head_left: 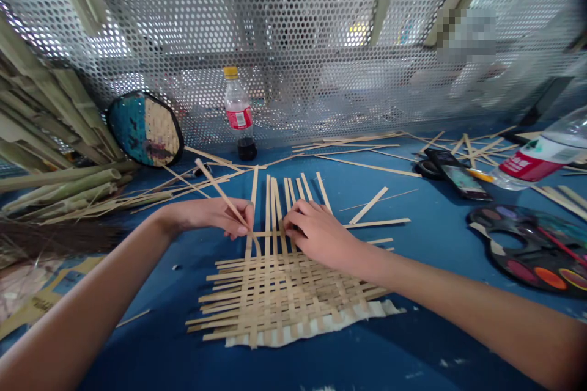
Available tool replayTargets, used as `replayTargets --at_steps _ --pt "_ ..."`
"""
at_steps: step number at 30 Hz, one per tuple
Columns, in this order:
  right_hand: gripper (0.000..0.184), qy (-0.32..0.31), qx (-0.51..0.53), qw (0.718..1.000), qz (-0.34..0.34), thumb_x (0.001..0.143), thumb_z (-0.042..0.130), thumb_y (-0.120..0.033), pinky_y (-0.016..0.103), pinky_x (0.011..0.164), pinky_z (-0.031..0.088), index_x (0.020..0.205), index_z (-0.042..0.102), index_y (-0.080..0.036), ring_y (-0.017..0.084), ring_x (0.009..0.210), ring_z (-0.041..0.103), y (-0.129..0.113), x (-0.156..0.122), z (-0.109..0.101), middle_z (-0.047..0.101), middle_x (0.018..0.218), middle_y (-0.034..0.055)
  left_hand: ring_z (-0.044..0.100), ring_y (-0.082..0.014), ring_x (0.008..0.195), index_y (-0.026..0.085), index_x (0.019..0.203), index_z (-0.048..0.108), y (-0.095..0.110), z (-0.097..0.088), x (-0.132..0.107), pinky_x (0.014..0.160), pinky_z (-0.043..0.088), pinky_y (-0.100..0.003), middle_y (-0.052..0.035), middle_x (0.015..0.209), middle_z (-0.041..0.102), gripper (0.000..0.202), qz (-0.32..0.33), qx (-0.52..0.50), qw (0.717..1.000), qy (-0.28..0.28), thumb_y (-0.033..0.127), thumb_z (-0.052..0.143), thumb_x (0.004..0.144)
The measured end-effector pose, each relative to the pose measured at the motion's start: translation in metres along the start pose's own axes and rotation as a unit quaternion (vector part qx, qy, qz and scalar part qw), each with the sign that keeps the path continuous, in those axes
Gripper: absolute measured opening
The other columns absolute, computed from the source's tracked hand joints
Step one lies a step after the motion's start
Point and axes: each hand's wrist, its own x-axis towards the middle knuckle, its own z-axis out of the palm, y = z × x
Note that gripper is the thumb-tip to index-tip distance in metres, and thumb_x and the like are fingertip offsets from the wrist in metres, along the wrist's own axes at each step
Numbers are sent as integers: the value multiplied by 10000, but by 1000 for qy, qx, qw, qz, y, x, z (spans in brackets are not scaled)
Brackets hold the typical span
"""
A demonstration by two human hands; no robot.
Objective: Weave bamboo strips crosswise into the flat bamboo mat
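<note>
A flat bamboo-strip weave (275, 293) lies on the blue table (151, 342), its long upright strips fanning away from me. Its near edge rests on a white sheet (312, 324). My left hand (211, 215) is shut on a loose bamboo strip (221, 190), which slants across the upright strips. My right hand (316, 235) curls over the upright strips (293, 195) just beyond the woven part, gripping them with its fingertips. A crosswise strip (376, 223) passes under that hand. The thumb of my right hand is hidden.
Loose bamboo strips lie around the weave. Cut bamboo stalks (55, 177) are at left, a woven round panel (145, 129) and a plastic bottle (238, 111) stand against a perforated metal wall (293, 12). At right are scissors (428, 168), a phone (456, 174), a bottle (545, 159) and a paint palette (527, 250).
</note>
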Motion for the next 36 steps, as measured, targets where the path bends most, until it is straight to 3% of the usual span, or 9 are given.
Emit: replayTargets --at_steps 6,10,13,18,21,24,28,36 --pt "210 -24 57 998 14 950 480 -237 379 869 374 975 688 -232 222 1011 519 4 1 1 585 1038 62 580 -172 872 241 1149 602 -1 0 8 682 472 -245 -36 1057 618 354 -51 83 995 21 408 616 837" --pt "242 -63 41 997 19 949 490 -286 433 900 351 1010 725 -278 257 1073 522 4 4 -18 615 1094 67 595 -161 741 220 1050 584 -10 10 20 575 461 -238 -21 911 615 308 -96 86 991 32 441 603 836" --pt "263 -103 16 994 13 944 470 -301 393 806 398 1028 717 -265 241 990 566 11 5 -46 642 1093 71 540 -145 654 209 960 614 -12 16 23 528 400 -231 -9 817 616 279 -100 151 982 56 449 614 819" --pt "316 -134 -57 982 121 952 385 -328 327 579 363 824 653 -220 190 714 574 45 -16 -82 664 873 73 546 -172 700 200 856 665 -5 23 22 568 367 -249 -25 809 661 199 -98 241 961 89 377 617 780" --pt "282 -153 -63 978 130 933 398 -325 330 563 368 812 627 -212 163 638 539 66 -37 -78 648 875 76 553 -179 696 205 852 666 -4 24 21 563 357 -256 -22 801 671 191 -108 238 961 86 368 623 762" --pt "222 -133 -44 984 108 920 432 -290 343 616 392 844 626 -215 172 703 547 76 -49 -67 639 910 72 564 -183 718 208 838 673 -6 22 19 588 365 -259 -22 813 676 200 -99 227 964 95 386 618 767" --pt "198 -122 -44 987 100 930 446 -249 391 736 405 859 630 -230 201 833 573 70 -49 -56 651 943 53 579 -196 771 200 858 684 -8 21 6 641 369 -265 -29 858 685 253 -122 234 957 120 426 598 784" --pt "292 -98 -17 991 92 962 408 -284 452 849 408 953 699 -261 217 934 598 61 -53 -52 681 1021 57 485 -166 712 199 787 601 -26 23 -24 644 334 -265 -1 776 569 179 -126 218 965 79 357 522 813"
